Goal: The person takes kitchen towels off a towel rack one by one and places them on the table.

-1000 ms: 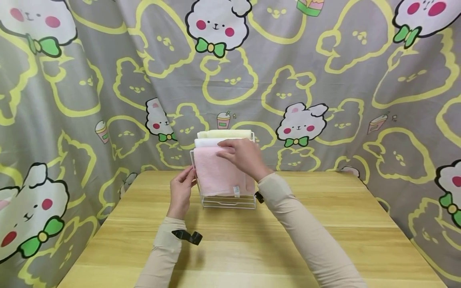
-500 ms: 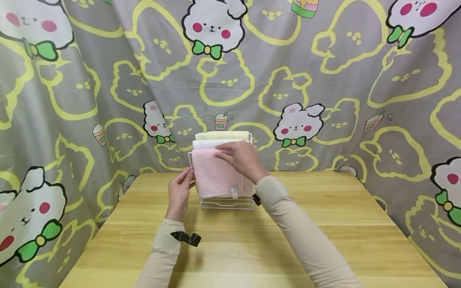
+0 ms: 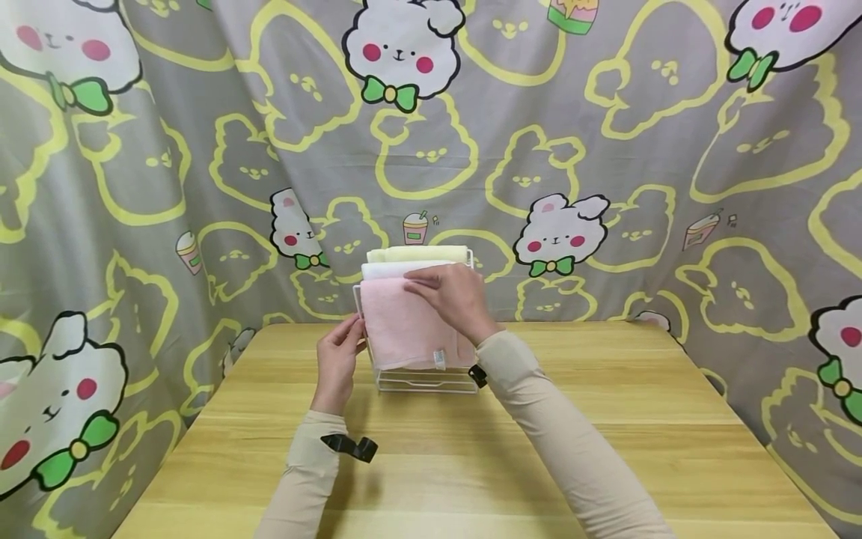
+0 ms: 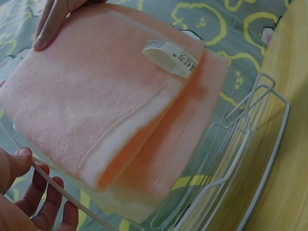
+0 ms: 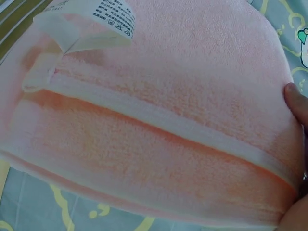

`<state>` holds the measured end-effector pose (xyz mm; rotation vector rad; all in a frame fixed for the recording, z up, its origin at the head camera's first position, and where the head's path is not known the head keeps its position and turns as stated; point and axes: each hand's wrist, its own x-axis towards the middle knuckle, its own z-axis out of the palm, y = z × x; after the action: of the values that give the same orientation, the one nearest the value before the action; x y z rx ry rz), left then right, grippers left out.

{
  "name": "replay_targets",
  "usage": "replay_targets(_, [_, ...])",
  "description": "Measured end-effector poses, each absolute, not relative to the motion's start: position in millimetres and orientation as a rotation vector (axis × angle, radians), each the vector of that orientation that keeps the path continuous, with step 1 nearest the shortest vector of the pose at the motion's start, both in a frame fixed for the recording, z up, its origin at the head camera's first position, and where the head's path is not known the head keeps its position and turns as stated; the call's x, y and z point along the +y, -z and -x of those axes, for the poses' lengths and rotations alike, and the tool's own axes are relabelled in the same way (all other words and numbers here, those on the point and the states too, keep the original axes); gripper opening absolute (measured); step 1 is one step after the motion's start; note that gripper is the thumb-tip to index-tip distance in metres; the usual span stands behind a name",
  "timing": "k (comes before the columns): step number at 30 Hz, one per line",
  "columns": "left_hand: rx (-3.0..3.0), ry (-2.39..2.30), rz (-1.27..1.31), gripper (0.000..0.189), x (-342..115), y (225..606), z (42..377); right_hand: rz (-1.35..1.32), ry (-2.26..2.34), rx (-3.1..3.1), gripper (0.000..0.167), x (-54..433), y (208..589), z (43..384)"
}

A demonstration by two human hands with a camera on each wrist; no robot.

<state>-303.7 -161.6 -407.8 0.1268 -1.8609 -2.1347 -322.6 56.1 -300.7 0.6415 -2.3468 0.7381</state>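
A white wire rack (image 3: pixel 427 389) stands near the table's far side with folded towels hanging over its bars. In front is a pink towel (image 3: pixel 404 322) with a small white label (image 4: pixel 169 58); behind it are a white towel (image 3: pixel 387 270) and a pale yellow towel (image 3: pixel 427 253). My left hand (image 3: pixel 337 363) holds the rack's left side wire between thumb and fingers, as the left wrist view shows. At the pink towel's top edge, my right hand (image 3: pixel 458 296) pinches the cloth. Its thumb (image 5: pixel 296 103) lies against the front of the towel in the right wrist view.
The wooden table (image 3: pixel 579 464) spreads out around the rack. A patterned grey curtain (image 3: pixel 431 135) hangs close behind the table and along both sides. Each wrist wears a dark camera strap, the left camera (image 3: pixel 364 449) jutting out beside the sleeve.
The head view shifts slightly. Both hands keep their places on the rack and the pink towel, and the towels hang as before.
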Motion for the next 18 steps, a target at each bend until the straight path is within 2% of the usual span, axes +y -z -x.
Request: replay_targets(18, [-1.841, 2.121, -0.121, 0.033, -161.9, 407.9, 304.1, -0.717, -0.854, -2.202, 0.019, 55.6, 295.2, 318.6])
